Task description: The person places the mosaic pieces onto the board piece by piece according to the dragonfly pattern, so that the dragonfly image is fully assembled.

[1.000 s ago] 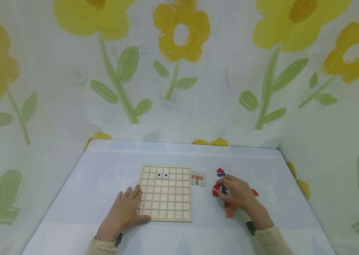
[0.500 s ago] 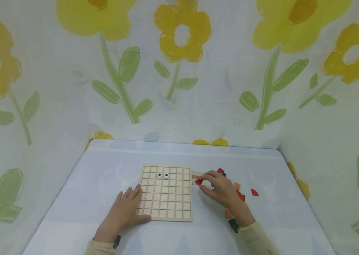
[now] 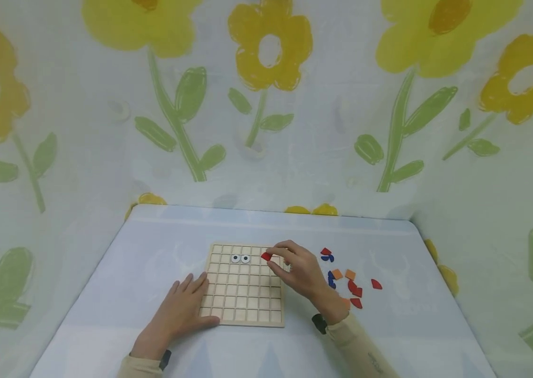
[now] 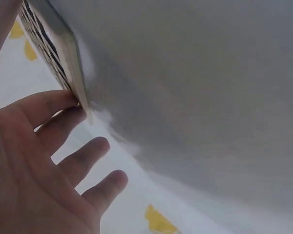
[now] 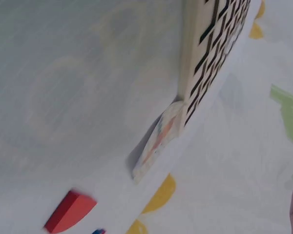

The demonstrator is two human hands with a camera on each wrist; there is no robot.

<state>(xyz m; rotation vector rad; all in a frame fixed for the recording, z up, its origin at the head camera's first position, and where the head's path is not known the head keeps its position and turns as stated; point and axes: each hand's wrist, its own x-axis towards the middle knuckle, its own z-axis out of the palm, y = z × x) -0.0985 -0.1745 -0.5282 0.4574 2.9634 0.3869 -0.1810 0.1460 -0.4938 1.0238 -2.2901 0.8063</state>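
A wooden grid board (image 3: 242, 302) lies on the table, with two round eye pieces (image 3: 240, 259) side by side in its upper cells. My right hand (image 3: 296, 268) pinches a red quarter-round piece (image 3: 265, 256) between thumb and fingers over the board's upper right cells. Only a fingertip of that hand shows at the edge of the right wrist view. My left hand (image 3: 181, 304) rests spread at the board's lower left corner. In the left wrist view, two fingertips touch the board's side (image 4: 74, 63), while the other fingers are extended apart from it.
Loose pieces lie right of the board: orange squares (image 3: 350, 274), several red ones (image 3: 376, 284) and blue curved ones (image 3: 331, 279). A small printed pattern card (image 5: 158, 141) sits against the board's right side, hidden by my right hand in the head view. Flowered cloth (image 3: 318, 157) hangs behind the table.
My right hand has moved left from the loose pieces, past the card, to above the board, carrying the red piece. The left hand has stayed at the board's corner.
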